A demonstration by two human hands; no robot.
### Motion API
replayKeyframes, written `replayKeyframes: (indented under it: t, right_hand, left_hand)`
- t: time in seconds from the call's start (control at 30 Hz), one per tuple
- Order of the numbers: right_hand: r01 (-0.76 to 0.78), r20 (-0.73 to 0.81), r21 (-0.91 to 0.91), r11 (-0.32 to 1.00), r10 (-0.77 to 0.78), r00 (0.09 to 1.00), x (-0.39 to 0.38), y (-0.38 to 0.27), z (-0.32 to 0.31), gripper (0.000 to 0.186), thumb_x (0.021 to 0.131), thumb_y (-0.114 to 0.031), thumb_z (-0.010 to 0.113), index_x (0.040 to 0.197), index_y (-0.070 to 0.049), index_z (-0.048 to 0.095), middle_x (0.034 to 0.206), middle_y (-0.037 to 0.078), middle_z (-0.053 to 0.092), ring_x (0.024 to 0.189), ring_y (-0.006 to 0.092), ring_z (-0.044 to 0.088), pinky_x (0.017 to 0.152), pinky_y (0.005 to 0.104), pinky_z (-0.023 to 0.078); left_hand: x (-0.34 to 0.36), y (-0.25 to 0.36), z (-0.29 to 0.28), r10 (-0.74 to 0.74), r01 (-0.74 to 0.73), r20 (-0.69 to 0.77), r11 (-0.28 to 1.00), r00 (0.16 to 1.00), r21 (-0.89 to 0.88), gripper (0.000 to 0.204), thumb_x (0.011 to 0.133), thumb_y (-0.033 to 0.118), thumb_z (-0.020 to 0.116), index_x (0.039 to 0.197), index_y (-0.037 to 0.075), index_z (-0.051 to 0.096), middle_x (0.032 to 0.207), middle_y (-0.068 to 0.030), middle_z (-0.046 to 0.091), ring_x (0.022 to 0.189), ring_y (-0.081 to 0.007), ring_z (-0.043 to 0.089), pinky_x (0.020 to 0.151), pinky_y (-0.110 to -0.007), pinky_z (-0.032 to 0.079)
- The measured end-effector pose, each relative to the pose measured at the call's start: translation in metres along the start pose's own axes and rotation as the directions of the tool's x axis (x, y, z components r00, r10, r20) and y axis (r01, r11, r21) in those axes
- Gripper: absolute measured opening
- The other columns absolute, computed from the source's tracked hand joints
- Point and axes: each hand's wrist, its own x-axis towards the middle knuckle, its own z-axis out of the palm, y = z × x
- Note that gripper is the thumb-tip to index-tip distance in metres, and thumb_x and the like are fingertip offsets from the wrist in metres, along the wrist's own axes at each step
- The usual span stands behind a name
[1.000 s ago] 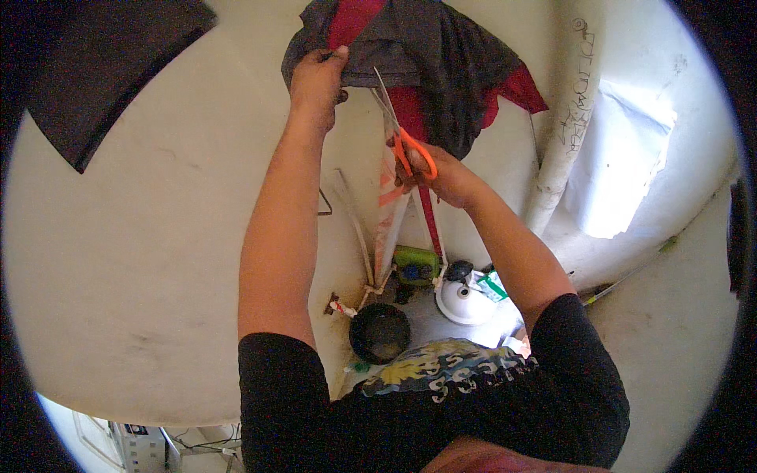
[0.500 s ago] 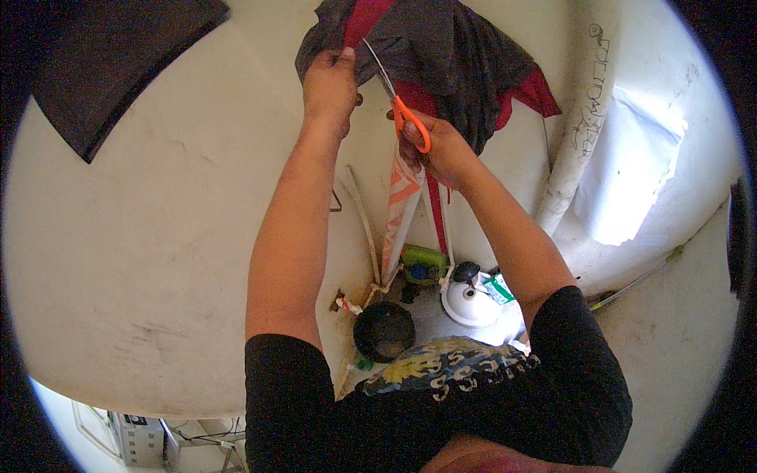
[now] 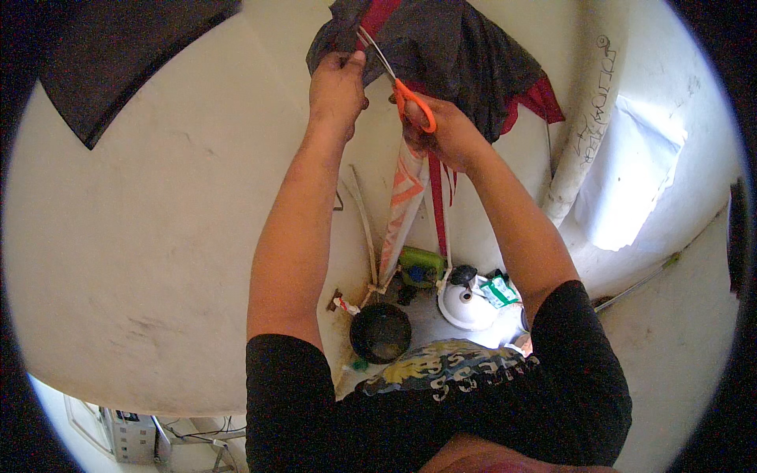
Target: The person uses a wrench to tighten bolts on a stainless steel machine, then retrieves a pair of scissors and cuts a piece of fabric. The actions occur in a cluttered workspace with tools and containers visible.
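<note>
A dark grey cloth (image 3: 430, 39) with red parts hangs high against the wall, ahead of me. My left hand (image 3: 337, 91) pinches its lower left edge between thumb and fingers, beside a red strip (image 3: 378, 14). In my right hand (image 3: 453, 138) are orange-handled scissors (image 3: 415, 105), pointing up and left. Their blades stand slightly apart over the cloth, close to my left thumb. Whether the cloth lies between the blades I cannot tell. A red strap (image 3: 438, 205) hangs beneath my right hand, alongside a white and orange patterned piece (image 3: 404, 193).
Below stand a black basin (image 3: 380, 333), a white dome-shaped object (image 3: 469, 307) and a green thing (image 3: 422, 260). A pipe (image 3: 579, 134) runs up the wall at the right, beside a white sheet (image 3: 635, 173). A dark panel (image 3: 126, 63) hangs at upper left.
The scissor blades have parted slightly. Hands and cloth appear a little farther right, partly because the view has shifted. Both grips stay the same.
</note>
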Motion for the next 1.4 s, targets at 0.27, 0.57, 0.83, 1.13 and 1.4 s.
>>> replayKeyframes:
  t: [0.27, 0.57, 0.83, 1.13, 1.4]
  right_hand:
    - [-0.028, -0.119, -0.18, 0.983, 0.006, 0.993, 0.013, -0.009, -0.008, 0.047, 0.099, -0.042, 0.061, 0.129, -0.007, 0.058, 0.082, 0.0, 0.056, 0.068, 0.0097, 0.049, 0.06, 0.0259, 0.042]
    - [0.01, 0.035, -0.303, 0.953, 0.001, 0.999, 0.01, 0.01, -0.013, 0.062, 0.1, -0.051, 0.053, 0.144, -0.008, 0.048, 0.095, 0.003, 0.061, 0.083, 0.0141, 0.058, 0.079, 0.0308, 0.05]
    - [-0.531, 0.09, -0.413, 0.74, 0.613, 0.785, -0.137, 0.255, -0.057, 0.052, 0.098, -0.037, 0.06, 0.141, -0.01, 0.051, 0.102, 0.007, 0.067, 0.09, 0.018, 0.062, 0.081, 0.0331, 0.051]
    - [-0.198, 0.127, -0.957, 0.212, 0.92, 0.37, -0.397, 0.41, -0.083, 0.078, 0.084, -0.052, 0.074, 0.137, -0.001, 0.048, 0.098, 0.018, 0.073, 0.082, 0.0262, 0.072, 0.071, 0.0416, 0.057]
    - [0.294, 0.252, -0.936, 0.195, 0.953, 0.171, -0.372, 0.422, -0.008, 0.072, 0.085, -0.055, 0.069, 0.134, -0.004, 0.052, 0.095, 0.024, 0.07, 0.082, 0.04, 0.068, 0.071, 0.049, 0.056]
  left_hand:
    - [-0.003, 0.001, 0.004, 0.026, -0.025, -0.003, 0.995, 1.0, 0.097, 0.036, 0.096, 0.029, 0.062, 0.11, -0.004, 0.062, 0.078, -0.0138, 0.063, 0.053, -0.0229, 0.058, 0.051, -0.038, 0.048]
    - [-0.031, -0.033, -0.037, 0.03, -0.03, 0.007, 0.999, 1.0, -0.028, 0.031, 0.094, 0.018, 0.065, 0.118, -0.002, 0.06, 0.091, -0.0127, 0.067, 0.077, -0.0184, 0.064, 0.066, -0.031, 0.051]
    - [-0.329, -0.267, -0.169, -0.469, 0.49, -0.165, 0.747, 0.868, 0.45, 0.051, 0.078, 0.016, 0.079, 0.125, 0.005, 0.061, 0.113, -0.0158, 0.071, 0.099, -0.0284, 0.068, 0.088, -0.039, 0.052]
    - [-0.979, -0.226, -0.26, -0.905, 0.469, -0.4, -0.419, -0.146, 0.777, 0.03, 0.086, 0.039, 0.063, 0.096, 0.016, 0.078, 0.102, -0.0106, 0.075, 0.1, -0.0297, 0.07, 0.088, -0.043, 0.055]
    - [-1.098, -0.202, -0.294, -0.646, 0.98, -0.752, -0.199, -0.131, -0.001, 0.027, 0.074, 0.035, 0.079, 0.087, 0.012, 0.075, 0.089, -0.0118, 0.074, 0.084, -0.029, 0.071, 0.077, -0.043, 0.056]
